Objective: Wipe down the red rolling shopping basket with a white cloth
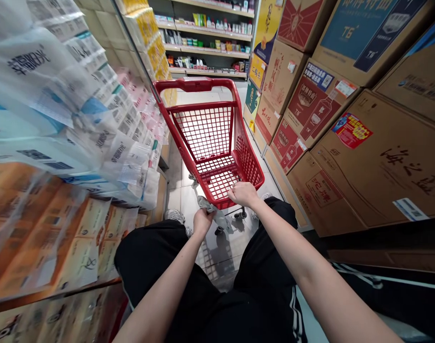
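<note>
A red plastic shopping cart [249, 157] with grid walls stands on the tiled floor right in front of me, its handle [199, 85] at the far side. My right hand [243, 194] is closed over the cart's near rim. Lower and to the left, my left hand [202, 221] pinches a crumpled grey cloth [219, 218], which hangs beside the cart's near lower corner. Part of the cloth is hidden by my fingers. Nothing can be seen lying in the basket.
Wrapped tissue packs [106, 138] are piled along the left, with orange packs [32, 228] below. Cardboard cartons [374, 176] form a wall on the right. Shelves of bottles [210, 43] stand beyond the cart. My legs flank its near end in the narrow aisle.
</note>
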Available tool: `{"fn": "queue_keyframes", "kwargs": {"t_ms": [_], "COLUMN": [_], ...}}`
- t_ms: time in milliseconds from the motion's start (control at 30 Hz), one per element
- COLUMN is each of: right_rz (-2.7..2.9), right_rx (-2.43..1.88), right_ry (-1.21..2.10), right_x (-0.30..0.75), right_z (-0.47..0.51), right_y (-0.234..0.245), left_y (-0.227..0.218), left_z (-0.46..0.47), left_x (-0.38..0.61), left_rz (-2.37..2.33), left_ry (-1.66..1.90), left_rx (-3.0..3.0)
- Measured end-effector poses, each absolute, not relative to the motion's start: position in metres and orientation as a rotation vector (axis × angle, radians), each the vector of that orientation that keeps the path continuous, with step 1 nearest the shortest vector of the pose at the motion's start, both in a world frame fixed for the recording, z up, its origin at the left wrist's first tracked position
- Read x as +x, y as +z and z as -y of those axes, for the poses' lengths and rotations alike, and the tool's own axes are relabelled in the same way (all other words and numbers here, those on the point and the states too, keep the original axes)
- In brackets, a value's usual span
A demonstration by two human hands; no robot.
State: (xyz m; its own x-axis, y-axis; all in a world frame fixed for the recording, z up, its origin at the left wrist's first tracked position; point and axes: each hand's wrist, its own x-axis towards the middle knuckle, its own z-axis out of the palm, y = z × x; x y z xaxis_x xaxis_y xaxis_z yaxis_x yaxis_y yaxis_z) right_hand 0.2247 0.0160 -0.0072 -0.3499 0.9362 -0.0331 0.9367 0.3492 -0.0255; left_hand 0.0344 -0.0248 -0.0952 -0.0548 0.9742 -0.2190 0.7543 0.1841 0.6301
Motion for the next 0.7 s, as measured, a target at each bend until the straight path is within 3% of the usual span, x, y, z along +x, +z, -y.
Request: {"fn": "queue_keyframes", "kwargs": {"t_ms": [400,700], "right_rz": [-2.588,-2.598], "right_rx": [1.807,1.784], "right_ry": [-0.065,-0.09], "right_x": [0.227,0.22], "right_z": [-0.021,-0.014], "right_y": [-0.007,-0.004], "left_y": [-0.016,-0.001], "left_z": [0.051,0.017], "left_x": [0.039,0.013], "left_rz": [-1.713,-1.944], "left_ry": [0.995,1.104], "left_rx": [1.56,1.567]}}
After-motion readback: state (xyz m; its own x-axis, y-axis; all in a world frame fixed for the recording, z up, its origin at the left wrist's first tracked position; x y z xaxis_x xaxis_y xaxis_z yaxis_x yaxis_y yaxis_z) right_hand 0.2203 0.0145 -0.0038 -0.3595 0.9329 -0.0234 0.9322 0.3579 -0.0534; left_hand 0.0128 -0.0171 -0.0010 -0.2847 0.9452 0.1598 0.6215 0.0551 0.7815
